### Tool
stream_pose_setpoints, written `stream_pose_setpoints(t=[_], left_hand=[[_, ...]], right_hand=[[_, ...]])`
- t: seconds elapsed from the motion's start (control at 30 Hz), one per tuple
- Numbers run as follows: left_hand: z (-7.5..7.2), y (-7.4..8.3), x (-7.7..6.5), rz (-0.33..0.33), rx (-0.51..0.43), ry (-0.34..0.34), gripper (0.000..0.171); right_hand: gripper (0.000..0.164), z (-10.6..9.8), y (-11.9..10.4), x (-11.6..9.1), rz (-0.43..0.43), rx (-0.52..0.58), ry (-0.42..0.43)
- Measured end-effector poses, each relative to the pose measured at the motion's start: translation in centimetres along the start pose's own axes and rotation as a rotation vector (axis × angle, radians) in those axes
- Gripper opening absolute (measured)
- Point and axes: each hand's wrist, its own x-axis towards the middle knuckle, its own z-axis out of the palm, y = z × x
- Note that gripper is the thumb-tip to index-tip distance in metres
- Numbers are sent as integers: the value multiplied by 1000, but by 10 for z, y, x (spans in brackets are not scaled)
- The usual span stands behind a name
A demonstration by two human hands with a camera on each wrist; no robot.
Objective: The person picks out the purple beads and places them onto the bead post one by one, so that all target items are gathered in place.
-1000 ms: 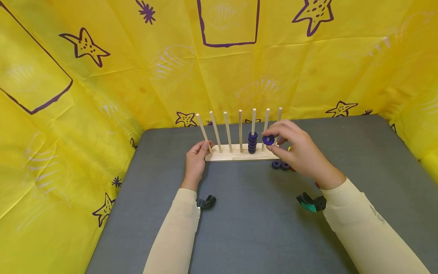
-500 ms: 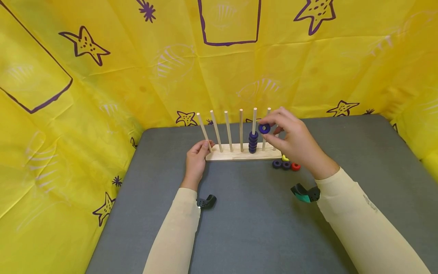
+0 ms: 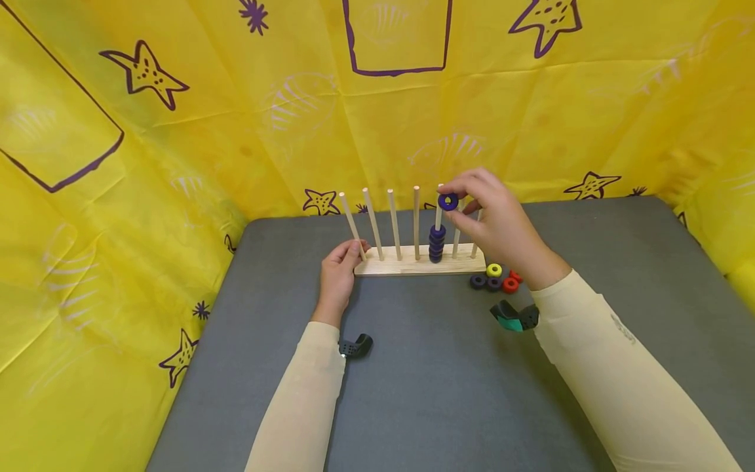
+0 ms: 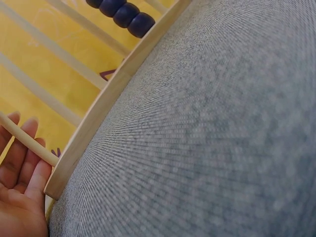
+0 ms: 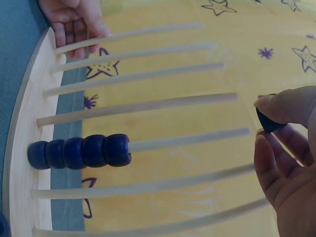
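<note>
A wooden peg rack [image 3: 398, 266] stands on the table with a row of upright pegs. My left hand [image 3: 337, 275] grips its left end, thumb against the outermost peg and fingers behind it. Several dark blue rings [image 3: 436, 245] are stacked on the third peg from the right, also seen as a blue stack [image 5: 83, 152] in the right wrist view. Between thumb and fingertips my right hand [image 3: 495, 216] pinches another dark blue ring [image 3: 442, 206]. That ring is beside the top of the stacked peg, its hole facing the head camera. In the right wrist view, the held ring [image 5: 269, 123] is off the peg's tip.
Loose rings lie by the rack's right front corner: a yellow ring [image 3: 489, 269], dark rings [image 3: 478, 287] and red rings [image 3: 510, 290]. The table [image 3: 413, 380] has a grey cover. A yellow cloth [image 3: 236, 151] printed with starfish and fish rises behind and at the sides.
My right hand has moved up and left with the dark blue ring, from low by the right-hand pegs to near the stacked peg's top. The loose rings have come into view. My left hand stays put.
</note>
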Motion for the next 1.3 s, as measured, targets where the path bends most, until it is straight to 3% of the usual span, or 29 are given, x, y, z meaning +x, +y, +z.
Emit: stream_pose_setpoints(t=[0.47,0.9,1.3], left_hand=[[0,2,-1,-6,14,-4,38],[0,3,-1,-8,14,-2,37],[0,3,0,-10,14,-4,39]], right_hand=[[30,4,3,12,22,-39,25],[32,8,6,19,105,-34,18],[30,10,10,24,108,-81,23]])
